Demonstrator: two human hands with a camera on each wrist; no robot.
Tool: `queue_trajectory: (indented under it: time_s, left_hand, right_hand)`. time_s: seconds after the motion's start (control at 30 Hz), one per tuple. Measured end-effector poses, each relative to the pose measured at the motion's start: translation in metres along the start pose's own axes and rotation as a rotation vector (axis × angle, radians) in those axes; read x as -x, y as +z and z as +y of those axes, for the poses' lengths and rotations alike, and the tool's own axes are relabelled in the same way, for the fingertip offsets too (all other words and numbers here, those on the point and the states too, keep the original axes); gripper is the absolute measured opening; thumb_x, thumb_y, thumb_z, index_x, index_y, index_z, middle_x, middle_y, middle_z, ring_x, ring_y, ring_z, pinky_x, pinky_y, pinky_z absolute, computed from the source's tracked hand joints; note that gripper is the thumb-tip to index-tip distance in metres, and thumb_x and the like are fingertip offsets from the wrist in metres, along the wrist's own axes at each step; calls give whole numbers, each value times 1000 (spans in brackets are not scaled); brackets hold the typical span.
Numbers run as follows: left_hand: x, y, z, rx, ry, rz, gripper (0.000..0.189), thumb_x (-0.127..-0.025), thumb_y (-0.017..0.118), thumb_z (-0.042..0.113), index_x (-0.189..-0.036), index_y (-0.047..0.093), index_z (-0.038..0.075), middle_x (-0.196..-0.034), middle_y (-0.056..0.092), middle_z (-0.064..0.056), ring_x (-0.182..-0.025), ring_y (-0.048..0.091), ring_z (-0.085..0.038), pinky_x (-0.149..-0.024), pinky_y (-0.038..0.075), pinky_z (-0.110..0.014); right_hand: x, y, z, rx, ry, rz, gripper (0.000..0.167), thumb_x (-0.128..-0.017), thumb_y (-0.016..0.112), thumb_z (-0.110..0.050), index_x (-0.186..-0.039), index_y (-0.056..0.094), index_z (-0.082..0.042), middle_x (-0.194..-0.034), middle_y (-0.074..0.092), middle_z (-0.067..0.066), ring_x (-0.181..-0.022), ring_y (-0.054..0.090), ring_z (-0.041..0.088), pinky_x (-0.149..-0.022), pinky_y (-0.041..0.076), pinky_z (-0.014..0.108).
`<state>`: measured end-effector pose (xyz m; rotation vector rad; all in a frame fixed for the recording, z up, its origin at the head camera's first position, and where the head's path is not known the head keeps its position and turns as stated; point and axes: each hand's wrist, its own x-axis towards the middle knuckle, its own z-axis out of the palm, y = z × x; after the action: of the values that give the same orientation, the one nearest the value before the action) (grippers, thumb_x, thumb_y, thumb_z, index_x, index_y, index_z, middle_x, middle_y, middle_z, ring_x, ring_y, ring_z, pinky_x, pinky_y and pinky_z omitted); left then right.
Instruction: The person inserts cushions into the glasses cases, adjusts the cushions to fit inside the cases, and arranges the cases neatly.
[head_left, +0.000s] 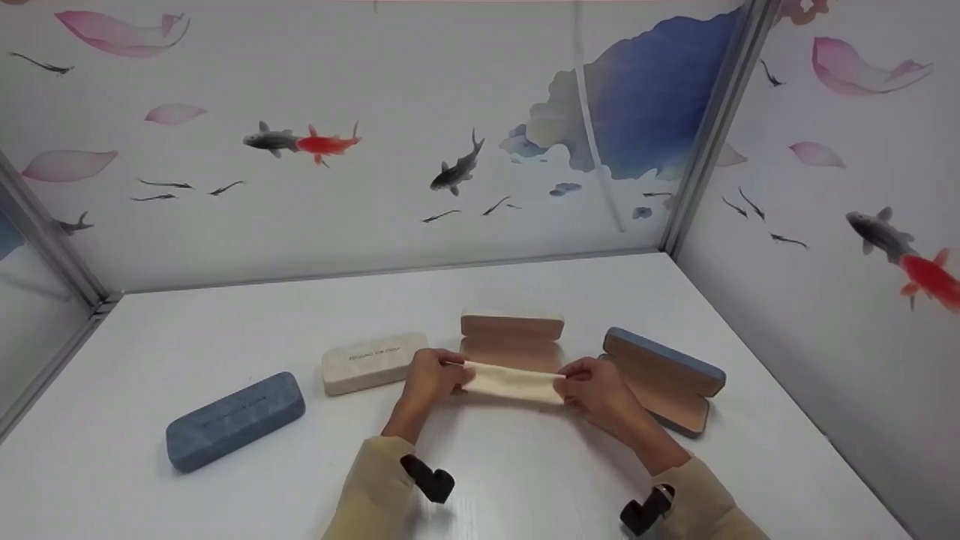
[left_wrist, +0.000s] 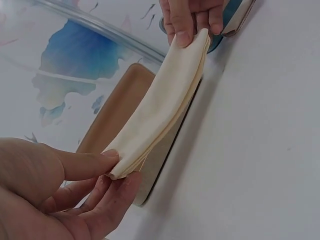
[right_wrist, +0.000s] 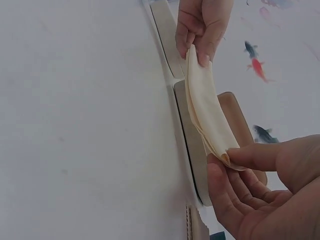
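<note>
Both hands are clamped on the same thing, a pale yellow cloth [head_left: 514, 381] folded into a narrow, layered strip. The left hand [head_left: 433, 381] pinches one end between thumb and fingers, and the right hand [head_left: 600, 386] does likewise at the other, so the hands stand apart with the strip stretched between them. From the wrist views I can make out the folded layers along its edge, the fabric bowing slightly. It is held up off the table, on the person's side of the open cream glasses case [head_left: 512, 328], and from overhead it covers that case's near edge.

The arms wear tan sleeves [head_left: 373, 487], each with a black wrist camera [head_left: 429, 480] at the cuff. The open cream glasses case has its brown lining showing and its lid raised at the back. To the right of it, partly behind the right hand, an open blue glasses case [head_left: 660, 375] sits at a slant, brown inside too. Just left of the open cream glasses case lies a closed cream glasses case [head_left: 375, 364], lettering on its lid too small to read; whether the left hand touches it I cannot tell. Farther left of the landmark, and closer to the person, rests a closed blue glasses case [head_left: 236, 421]. Behind everything, white wall panels [head_left: 390, 67] carry painted fish and pink petals.
</note>
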<state>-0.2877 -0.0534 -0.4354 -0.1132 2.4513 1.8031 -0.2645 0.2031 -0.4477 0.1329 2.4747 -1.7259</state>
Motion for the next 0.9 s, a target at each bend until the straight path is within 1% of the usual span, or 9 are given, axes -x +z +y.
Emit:
queue_trajectory:
  time_s: [0.1,0.23,0.33,0.43,0.5,0.6,0.67,0.8,0.9]
  left_hand:
    - [-3,-2,2,5,-15,4,23,-85,73,0,-105,72,-9,-97,74,-20,-67,65,-11,-67,61,-30]
    - [-6,-5,5,18,-27,15,22,-85,74,0,-105,72,-10,-96,74,-20,-65,66,-11,-66,61,-29]
    - [-9,-6,8,31,-25,24,22,-86,73,-2,-105,71,-11,-95,74,-20,-65,66,-11,-66,61,-29]
    - [-13,-8,11,28,-38,31,22,-87,72,-1,-107,71,-10,-100,74,-22,-66,67,-12,-67,61,-28]
    - [-15,-9,13,17,-55,37,22,-88,71,-1,-108,71,-9,-102,74,-23,-68,68,-12,-67,61,-28]
    - [-19,-11,16,2,-90,46,21,-90,70,0,-110,72,-7,-104,74,-21,-70,67,-13,-67,61,-27]
    - [-21,-12,17,-2,-99,53,20,-90,69,0,-109,72,-7,-103,74,-21,-70,66,-13,-66,61,-26]
    - [-26,-12,20,5,-98,68,19,-89,69,-2,-107,73,-7,-101,75,-21,-69,65,-12,-66,61,-27]
    - [-29,-11,23,11,-92,82,18,-89,70,-2,-106,73,-7,-102,75,-22,-68,66,-12,-67,61,-27]
  right_hand:
    - [-1,-1,0,-34,-8,0,23,-93,71,-14,-110,65,0,-94,69,12,-81,65,19,-72,56,29]
    - [-5,0,-4,-79,13,-2,26,-93,72,-19,-111,65,-2,-98,68,11,-85,66,20,-79,57,30]
    - [-10,1,-9,-107,35,4,27,-94,72,-19,-113,64,-2,-101,67,10,-87,66,20,-83,58,30]
    - [-16,3,-14,-111,48,26,27,-94,71,-17,-113,64,1,-100,67,10,-86,66,18,-82,59,30]
    - [-20,4,-17,-92,50,42,26,-95,70,-16,-114,64,2,-100,68,10,-84,66,17,-81,60,30]
    - [-25,6,-20,-76,56,57,27,-96,68,-15,-116,63,3,-104,67,12,-86,67,17,-82,61,31]
    - [-27,6,-20,-69,59,63,28,-97,66,-15,-118,63,2,-108,67,14,-88,67,18,-83,60,30]
    - [-31,6,-21,-84,47,72,28,-98,65,-13,-120,62,3,-112,66,16,-90,67,19,-83,60,31]
    - [-34,6,-23,-100,48,74,29,-98,63,-13,-122,61,4,-113,65,17,-91,67,18,-82,60,30]
